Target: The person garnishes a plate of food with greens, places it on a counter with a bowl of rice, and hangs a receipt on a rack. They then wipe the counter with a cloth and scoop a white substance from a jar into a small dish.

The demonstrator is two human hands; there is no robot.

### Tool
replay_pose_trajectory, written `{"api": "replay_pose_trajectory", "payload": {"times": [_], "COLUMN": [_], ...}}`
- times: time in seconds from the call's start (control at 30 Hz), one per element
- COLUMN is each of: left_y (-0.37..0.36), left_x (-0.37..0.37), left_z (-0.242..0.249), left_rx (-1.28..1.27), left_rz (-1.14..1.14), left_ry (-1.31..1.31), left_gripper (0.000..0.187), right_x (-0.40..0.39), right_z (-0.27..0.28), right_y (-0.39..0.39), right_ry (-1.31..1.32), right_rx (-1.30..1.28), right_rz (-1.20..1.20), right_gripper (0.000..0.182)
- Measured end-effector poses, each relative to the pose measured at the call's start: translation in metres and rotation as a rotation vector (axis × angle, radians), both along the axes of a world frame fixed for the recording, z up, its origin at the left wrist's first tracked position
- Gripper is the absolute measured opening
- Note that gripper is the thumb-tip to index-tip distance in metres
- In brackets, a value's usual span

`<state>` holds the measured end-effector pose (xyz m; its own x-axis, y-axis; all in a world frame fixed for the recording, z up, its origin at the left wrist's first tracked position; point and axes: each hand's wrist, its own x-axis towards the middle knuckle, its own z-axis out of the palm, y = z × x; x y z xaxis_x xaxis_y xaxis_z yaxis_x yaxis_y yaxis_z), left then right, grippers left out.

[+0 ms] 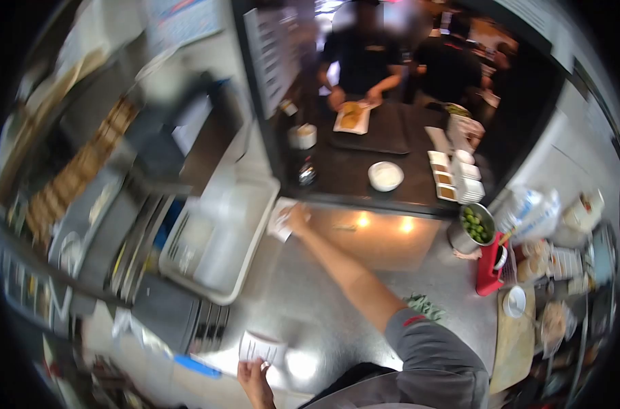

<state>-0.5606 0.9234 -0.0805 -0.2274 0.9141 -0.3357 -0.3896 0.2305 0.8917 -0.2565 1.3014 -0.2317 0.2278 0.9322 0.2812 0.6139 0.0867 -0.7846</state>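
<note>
Slip (262,345), white with dark print, stands up from the left hand (256,383), whose thumb and fingers pinch its lower edge over the near side of the steel counter (323,286). The right hand (297,219) reaches across to the counter's far edge and touches a white paper (280,217); blur hides whether its fingers pinch it or only press on it. As things lie, the slip is off the counter and in hand, while the paper has been reached; whether it is lifted at all, I cannot tell.

Just left of the paper is a pale tub (247,269). A green rag (424,307) lies beyond the right forearm, toward the right. Farther right are a pot (454,238) of green produce (475,225), a red holder (488,274) and a cutting board (516,347).

On the dark shelf (344,184) beyond the counter sit a white bowl (385,176) and small dishes (441,175). Across it, a co-worker (362,61) has both hands at food on white paper (351,117).
</note>
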Motion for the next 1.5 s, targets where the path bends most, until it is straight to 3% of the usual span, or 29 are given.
{"api": "replay_pose_trajectory", "payload": {"times": [0.07, 0.1, 0.17, 0.23, 0.3, 0.37, 0.4, 0.43, 0.47, 0.53, 0.6, 0.63, 0.73, 0.77, 0.83, 1.0, 1.23, 1.5], "left_y": [0.002, 0.003, 0.01, 0.016, 0.016, 0.008, 0.005, 0.0, -0.005, -0.024, -0.054, -0.066, -0.113, -0.121, -0.138, -0.15, -0.151, -0.151], "left_x": [0.021, 0.019, 0.047, 0.086, 0.119, 0.162, 0.183, 0.205, 0.23, 0.292, 0.36, 0.391, 0.457, 0.473, 0.479, 0.477, 0.478, 0.476], "left_z": [0.007, 0.001, -0.011, 0.001, 0.004, 0.024, 0.026, 0.025, 0.022, 0.005, -0.02, -0.059, -0.103, -0.126, -0.155, -0.13, -0.125, -0.123], "left_rx": [0.006, -0.042, 0.017, 0.146, 0.18, 0.196, 0.203, 0.204, 0.217, 0.23, 0.3, 0.338, 0.439, 0.496, 0.624, 0.694, 0.681, 0.731], "left_rz": [-0.07, -0.217, -0.322, -0.534, -0.654, -0.795, -0.84, -0.881, -0.943, -1.084, -1.199, -1.225, -1.092, -1.027, -0.99, -0.936, -0.948, -0.935], "left_ry": [0.032, 0.142, 0.014, 0.035, 0.061, 0.009, 0.01, 0.011, 0.014, 0.014, 0.007, -0.025, 0.064, 0.119, 0.301, 0.63, 0.67, 0.666], "left_gripper": [0.011, 0.024, 0.027, 0.02, 0.025, 0.024, 0.022, 0.019, 0.018, 0.016, 0.016, 0.015, 0.013, 0.013, 0.018, 0.02, 0.016, 0.016], "right_x": [-0.015, -0.015, -0.017, 0.015, 0.056, 0.126, 0.168, 0.198, 0.244, 0.335, 0.418, 0.455, 0.587, 0.629, 0.626, 0.625, 0.556, 0.546], "right_z": [-0.014, -0.014, 0.102, 0.134, 0.152, 0.245, 0.283, 0.334, 0.367, 0.43, 0.474, 0.492, 0.546, 0.556, 0.574, 0.552, 0.537, 0.563], "right_y": [0.01, 0.018, -0.056, -0.085, -0.113, -0.193, -0.226, -0.279, -0.301, -0.357, -0.389, -0.406, -0.446, -0.449, -0.463, -0.442, -0.422, -0.408], "right_ry": [-0.324, -0.304, -0.354, 0.085, 0.105, -0.2, -0.281, -0.1, -0.227, -0.383, -0.504, -0.451, -0.581, -0.6, -0.536, -0.692, -0.901, -0.813], "right_rx": [0.01, -0.158, -0.458, -0.375, 0.195, 0.723, 0.83, 0.881, 1.049, 1.168, 1.116, 0.997, 0.752, 0.743, 0.67, 0.746, 0.776, 0.915], "right_rz": [-0.158, -0.117, -0.122, 0.07, 0.102, -0.053, -0.175, -0.227, -0.387, -0.628, -0.926, -1.035, -1.224, -1.246, -1.228, -1.15, -0.95, -0.962], "right_gripper": [0.022, 0.026, 0.074, 0.107, 0.099, 0.089, 0.075, 0.062, 0.056, 0.056, 0.063, 0.062, 0.062, 0.061, 0.06, 0.057, 0.053, 0.049]}}
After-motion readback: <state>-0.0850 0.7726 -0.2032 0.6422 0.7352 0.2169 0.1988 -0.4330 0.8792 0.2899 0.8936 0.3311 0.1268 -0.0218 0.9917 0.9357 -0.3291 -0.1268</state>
